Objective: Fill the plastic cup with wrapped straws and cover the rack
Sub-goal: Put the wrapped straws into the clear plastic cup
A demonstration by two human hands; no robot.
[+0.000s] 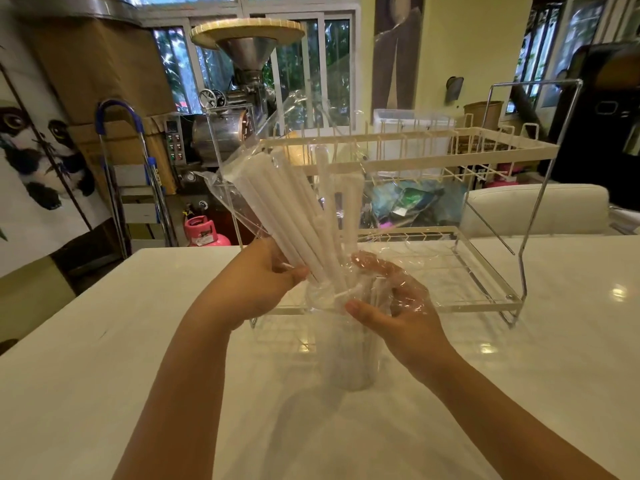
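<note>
A clear plastic cup (349,355) stands on the white table, straight in front of me. Several white wrapped straws (294,209) fan up and to the left from its mouth, partly inside a clear plastic bag (239,174). My left hand (266,282) grips the lower ends of the straws at the cup's left rim. My right hand (398,306) holds the crumpled bag plastic at the cup's right rim, and the film drapes over its fingers. Behind the cup stands a two-tier white wire rack (433,157) with clear acrylic sides. The cup's rim is hidden by the plastic.
The white table (138,341) stretches to both sides and toward me. A white chair back (533,209) stands behind the rack on the right. Beyond the far edge are a pink gas cylinder (204,232), a blue-handled trolley (121,168) and a steel machine (239,98).
</note>
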